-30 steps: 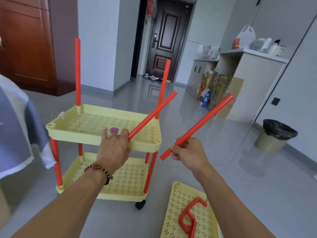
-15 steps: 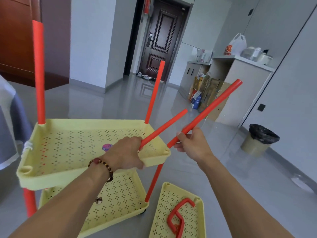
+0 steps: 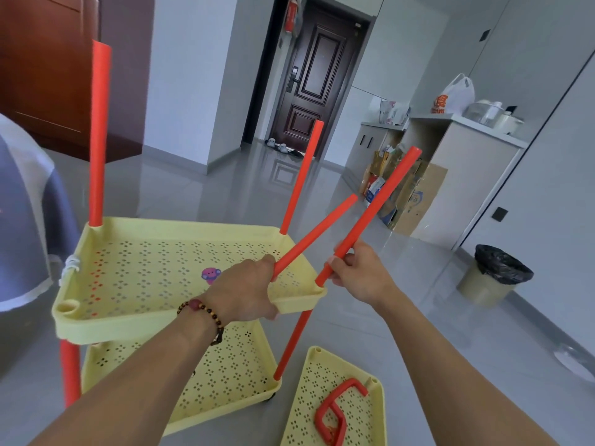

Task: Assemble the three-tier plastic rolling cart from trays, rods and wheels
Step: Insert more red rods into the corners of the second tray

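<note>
Seating third upright rod [image 3: 367, 216] in middle tray [image 3: 180, 278] near-right corner socket.
Right hand [image 3: 360, 275] fingers grip it; left hand [image 3: 248, 289] grips fourth rod [image 3: 314, 236] (front-left socket vacant); next: straighten, press down.

- The left hand [image 3: 249, 289] grips one red rod [image 3: 317, 235] over the upper yellow tray [image 3: 180, 326].
- The right hand [image 3: 360, 275] holds a second red rod [image 3: 375, 209], lower end at the tray's near right corner socket.
- Two rods stand upright in the far corners.
- A third tray [image 3: 338, 400] lies on the floor, holding a red handle [image 3: 335, 410].
</note>
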A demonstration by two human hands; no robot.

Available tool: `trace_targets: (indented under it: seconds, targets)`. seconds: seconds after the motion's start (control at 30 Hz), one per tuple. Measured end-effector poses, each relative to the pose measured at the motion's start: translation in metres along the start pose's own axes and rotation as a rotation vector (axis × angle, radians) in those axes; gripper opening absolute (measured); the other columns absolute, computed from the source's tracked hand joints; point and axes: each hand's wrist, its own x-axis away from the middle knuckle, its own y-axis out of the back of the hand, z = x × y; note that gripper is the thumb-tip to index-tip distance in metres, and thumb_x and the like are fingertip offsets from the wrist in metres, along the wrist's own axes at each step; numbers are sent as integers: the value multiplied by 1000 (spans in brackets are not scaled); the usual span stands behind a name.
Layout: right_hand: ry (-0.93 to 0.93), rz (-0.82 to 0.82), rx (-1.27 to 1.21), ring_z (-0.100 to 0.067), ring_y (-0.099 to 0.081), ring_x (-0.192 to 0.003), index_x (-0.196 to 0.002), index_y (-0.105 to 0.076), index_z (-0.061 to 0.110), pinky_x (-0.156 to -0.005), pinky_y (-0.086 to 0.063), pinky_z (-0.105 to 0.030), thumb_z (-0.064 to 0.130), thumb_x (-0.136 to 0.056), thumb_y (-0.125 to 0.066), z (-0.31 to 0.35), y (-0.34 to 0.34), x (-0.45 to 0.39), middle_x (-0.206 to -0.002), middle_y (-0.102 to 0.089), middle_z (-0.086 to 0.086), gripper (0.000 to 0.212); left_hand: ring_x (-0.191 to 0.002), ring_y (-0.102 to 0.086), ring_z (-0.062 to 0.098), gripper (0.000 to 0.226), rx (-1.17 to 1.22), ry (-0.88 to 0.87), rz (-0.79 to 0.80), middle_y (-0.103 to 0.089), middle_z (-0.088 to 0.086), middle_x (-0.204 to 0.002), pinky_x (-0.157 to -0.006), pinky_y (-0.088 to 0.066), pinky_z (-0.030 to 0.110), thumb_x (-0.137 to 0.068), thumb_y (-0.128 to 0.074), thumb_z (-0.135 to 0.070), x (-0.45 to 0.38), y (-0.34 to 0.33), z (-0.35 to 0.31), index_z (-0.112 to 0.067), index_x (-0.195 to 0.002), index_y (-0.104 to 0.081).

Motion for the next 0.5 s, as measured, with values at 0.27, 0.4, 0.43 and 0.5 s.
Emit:
trace_targets:
  seconds: [0.27,0.4,0.43,0.5]
  targets:
    - [-37,173,119,-38,-70,-96,-105,-50,3,-88,-57,-50,4,-95,-52,8,5,-6,-102,-70,-27,11,-79,-61,20,46,14,5,3,-61,-2,-83,-69,-53,36,-64,-84,-34,-1,-2,5,-23,-85,-44]
    - [-13,188,144,-31,-72,-91,-103,-58,3,-88,-58,-45,8,-96,-55,5,6,-8,-98,-73,-20,9,-81,-61,20,47,-4,29,-23,-62,-2,-88,-73,-54,40,-61,-83,-39,-1,-2,8,-23,-86,-46]
    - [-1,192,157,-29,-73,-90,-99,-60,6,-88,-58,-45,10,-95,-57,4,6,-8,-96,-74,-18,5,-80,-60,20,48,-9,38,-27,-60,-2,-87,-73,-54,39,-61,-83,-40,-1,-2,8,-22,-87,-47]
    - [35,178,175,-25,-73,-89,-91,-60,13,-88,-58,-45,14,-95,-60,-1,4,-7,-94,-75,-11,4,-79,-58,20,50,-15,48,-34,-57,-2,-84,-70,-53,36,-61,-83,-41,-2,-1,6,-21,-87,-46]
